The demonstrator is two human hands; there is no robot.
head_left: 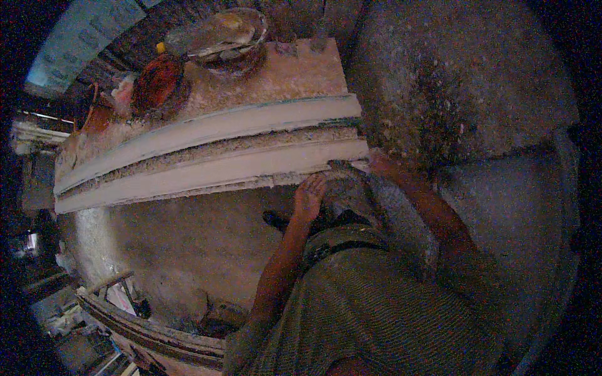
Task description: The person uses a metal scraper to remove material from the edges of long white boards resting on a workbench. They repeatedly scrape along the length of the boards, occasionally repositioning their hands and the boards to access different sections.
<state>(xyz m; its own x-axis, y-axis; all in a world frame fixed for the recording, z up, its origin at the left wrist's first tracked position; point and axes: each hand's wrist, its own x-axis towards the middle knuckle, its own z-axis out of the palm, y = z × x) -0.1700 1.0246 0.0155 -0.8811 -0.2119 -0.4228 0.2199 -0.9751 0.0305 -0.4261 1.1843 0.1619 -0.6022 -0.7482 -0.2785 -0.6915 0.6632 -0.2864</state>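
Left hand [309, 195] open, fingers stretched out at the near edge of a long white molding [219, 170], actual contact hard to confirm. Right hand [384, 165] at that molding's right end, blurred; impossible to tell whether closed on anything. Just beyond, roughly parallel, a second white molding [251, 120], both lying along a dust-coated worktable [301, 70]. Toward the back, an orange-red basin [158, 81] and a wider, pale-crusted round basin [239, 62]. All around, a dim, cluttered workshop with a dusty brown floor [182, 241].
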